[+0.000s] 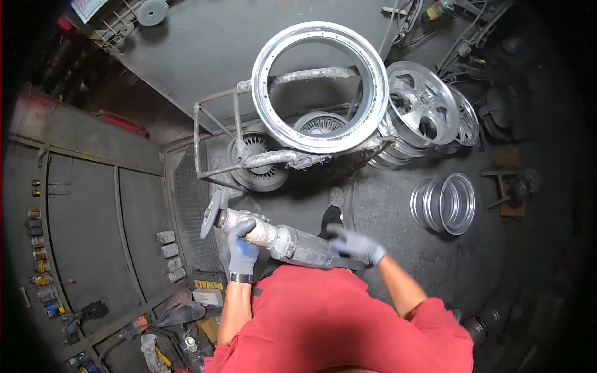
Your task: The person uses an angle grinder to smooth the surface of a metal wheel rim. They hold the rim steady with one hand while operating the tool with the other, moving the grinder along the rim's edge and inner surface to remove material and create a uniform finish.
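A long grey power grinder (300,247) lies across the front of my body, tilted slightly. Its neck is wrapped in whitish material, and a thin round disc (210,215) at its left end appears nearly edge-on. My left hand (243,244), in a grey-blue glove, is closed around the wrapped neck. Over the tool's rear right end is my gloved right hand (359,245), blurred, its fingers stretched toward the left; whether it touches the body I cannot tell. Beyond the tool, a large polished rim ring (260,102) rests on a padded metal frame (236,127).
Below the frame sits a dark spoked wheel (260,166). Several silver wheels (429,102) lean at the right, and a rim barrel (459,204) lies on the floor (388,205). Cans (172,255) line the left wall. Bags and boxes (208,296) crowd the lower left.
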Motion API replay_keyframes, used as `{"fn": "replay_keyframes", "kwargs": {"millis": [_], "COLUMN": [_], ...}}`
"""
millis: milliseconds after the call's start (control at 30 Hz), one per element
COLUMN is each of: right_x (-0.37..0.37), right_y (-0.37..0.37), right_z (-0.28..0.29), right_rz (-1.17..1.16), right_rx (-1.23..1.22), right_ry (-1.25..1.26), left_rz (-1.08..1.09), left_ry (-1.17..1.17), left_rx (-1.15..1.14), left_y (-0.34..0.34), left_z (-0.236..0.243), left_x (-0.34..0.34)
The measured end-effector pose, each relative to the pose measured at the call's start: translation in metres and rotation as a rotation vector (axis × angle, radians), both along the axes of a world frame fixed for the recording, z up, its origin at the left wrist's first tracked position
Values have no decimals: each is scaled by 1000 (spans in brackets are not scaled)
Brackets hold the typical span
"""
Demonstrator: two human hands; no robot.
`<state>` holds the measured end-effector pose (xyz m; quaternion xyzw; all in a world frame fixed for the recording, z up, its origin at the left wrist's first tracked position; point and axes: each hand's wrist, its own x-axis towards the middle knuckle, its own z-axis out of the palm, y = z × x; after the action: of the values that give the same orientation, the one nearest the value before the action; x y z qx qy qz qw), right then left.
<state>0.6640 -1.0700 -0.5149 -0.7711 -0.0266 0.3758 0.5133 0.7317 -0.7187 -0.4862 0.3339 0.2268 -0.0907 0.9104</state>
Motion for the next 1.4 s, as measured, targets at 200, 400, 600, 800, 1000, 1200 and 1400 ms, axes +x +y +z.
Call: {"fn": "replay_keyframes", "kwargs": {"millis": [200, 400, 600, 800, 1000, 1200, 1400], "right_x": [-94, -110, -116, -86, -50, -16, -4], "right_y": [45, 15, -25, -81, -150, -194, -185], "right_z": [-2, 79, 153, 166, 181, 222, 231], "right_rz": [-380, -493, -662, -809, -654, -508, -535], "right_rx": [63, 165, 351, 231, -167, -445, -481], "right_ry": [61, 99, 102, 228, 113, 52, 54], "left_rz": [-93, -227, -533, -560, -490, -420, -398], "left_ry": [93, 263, 224, 331, 326, 231, 161], "left_rx": [-27, 12, -299, -352, -414, -622, -745], "left_y": [-18, -92, -190, -275, -337, -382, -400], "left_z": [-21, 11, -7, -16, -16, -26, -33], "left_x": [19, 66, 104, 126, 143, 157, 163]}}
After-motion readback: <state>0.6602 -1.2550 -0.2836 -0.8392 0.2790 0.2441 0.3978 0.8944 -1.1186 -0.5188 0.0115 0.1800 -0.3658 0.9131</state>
